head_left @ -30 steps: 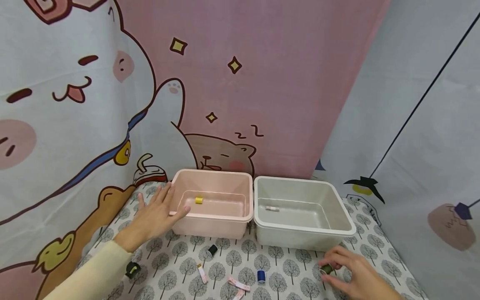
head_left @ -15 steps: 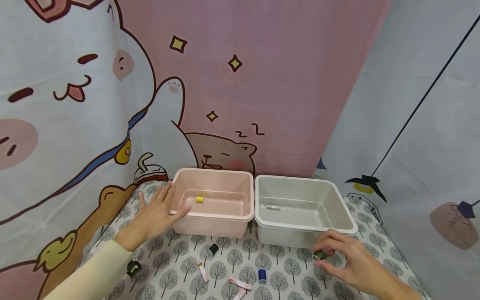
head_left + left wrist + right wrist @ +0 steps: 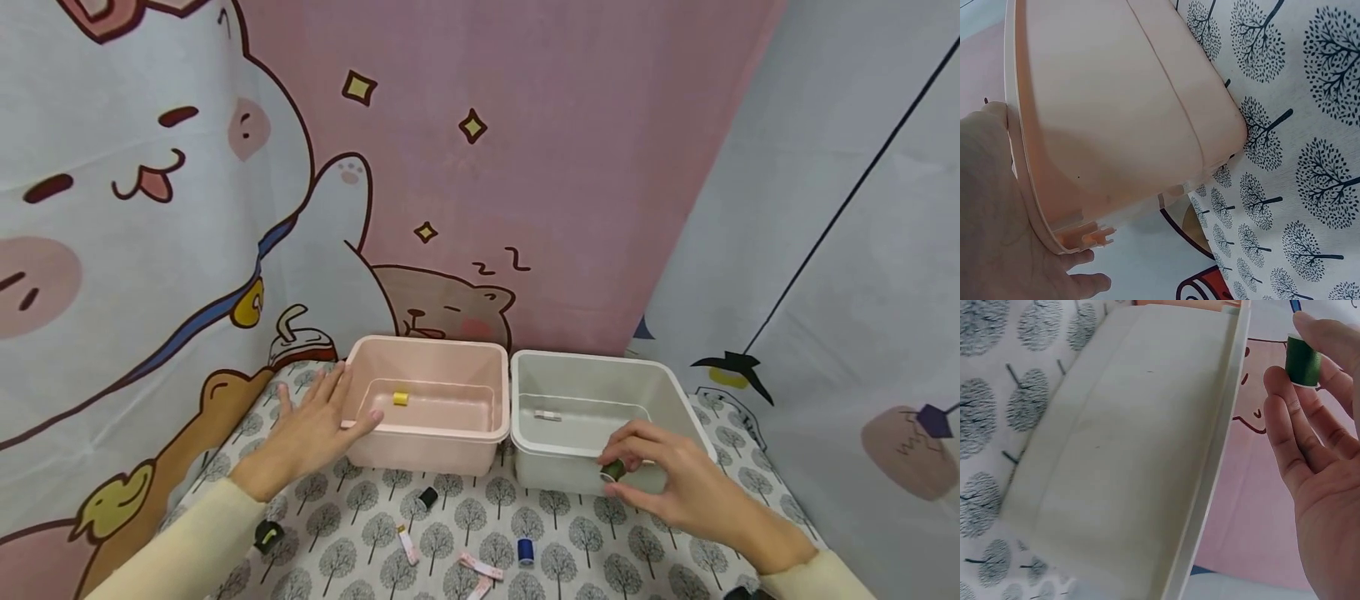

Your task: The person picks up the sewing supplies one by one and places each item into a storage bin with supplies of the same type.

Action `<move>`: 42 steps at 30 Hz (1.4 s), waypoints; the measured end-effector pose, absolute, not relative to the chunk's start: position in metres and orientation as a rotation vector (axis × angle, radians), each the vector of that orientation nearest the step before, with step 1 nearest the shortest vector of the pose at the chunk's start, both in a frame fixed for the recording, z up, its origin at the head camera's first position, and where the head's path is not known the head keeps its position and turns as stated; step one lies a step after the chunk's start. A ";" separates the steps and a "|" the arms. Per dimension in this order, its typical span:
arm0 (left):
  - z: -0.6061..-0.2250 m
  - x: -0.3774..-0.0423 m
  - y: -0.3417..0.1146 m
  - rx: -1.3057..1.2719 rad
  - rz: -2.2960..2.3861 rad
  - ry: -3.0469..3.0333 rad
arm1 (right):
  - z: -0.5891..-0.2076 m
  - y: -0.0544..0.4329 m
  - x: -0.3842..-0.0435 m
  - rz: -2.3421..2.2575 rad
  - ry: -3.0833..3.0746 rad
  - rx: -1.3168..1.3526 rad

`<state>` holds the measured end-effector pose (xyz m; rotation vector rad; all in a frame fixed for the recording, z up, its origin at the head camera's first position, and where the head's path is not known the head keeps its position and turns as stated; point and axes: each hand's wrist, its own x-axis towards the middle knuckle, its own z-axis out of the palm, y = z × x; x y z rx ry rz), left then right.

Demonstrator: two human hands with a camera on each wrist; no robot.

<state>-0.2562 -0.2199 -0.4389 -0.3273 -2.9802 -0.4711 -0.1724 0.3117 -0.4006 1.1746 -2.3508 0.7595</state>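
Note:
My right hand [image 3: 678, 483] pinches a dark green thread spool [image 3: 612, 471] between thumb and fingertips, in front of the grey bin [image 3: 547, 471]. In the right wrist view the green spool [image 3: 1302, 361] shows pale end rims, and the other fingers stretch below it. With fingers spread, my left hand [image 3: 311, 433] rests on the left rim of the pink bin [image 3: 427, 454]; the left wrist view shows the hand [image 3: 1010, 219] against that rim. A yellow spool [image 3: 401, 399] lies inside the pink bin. In the grey bin lies a small pale pink strip [image 3: 547, 415].
On the tree-print cloth lie a black spool [image 3: 427, 498], a blue spool [image 3: 525, 551] and several pink printed strips [image 3: 481, 567]. A dark object with a yellow-green mark [image 3: 267, 536] lies near the left forearm. A printed curtain [image 3: 570, 183] hangs behind the bins.
My right hand has moved left and upward with the green spool, from beside the grey bin's right front corner to before its front wall. The left hand has stayed in place.

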 end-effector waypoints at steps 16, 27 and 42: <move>-0.436 -0.255 -0.216 -0.340 -0.470 -2.979 | -0.376 0.269 -0.216 0.776 -2.352 1.265; -0.434 -0.255 -0.215 -0.378 -0.467 -2.974 | -0.366 0.239 -0.239 0.752 -2.308 1.324; -0.436 -0.253 -0.220 -0.353 -0.468 -2.984 | -0.348 0.196 -0.271 0.818 -2.459 1.292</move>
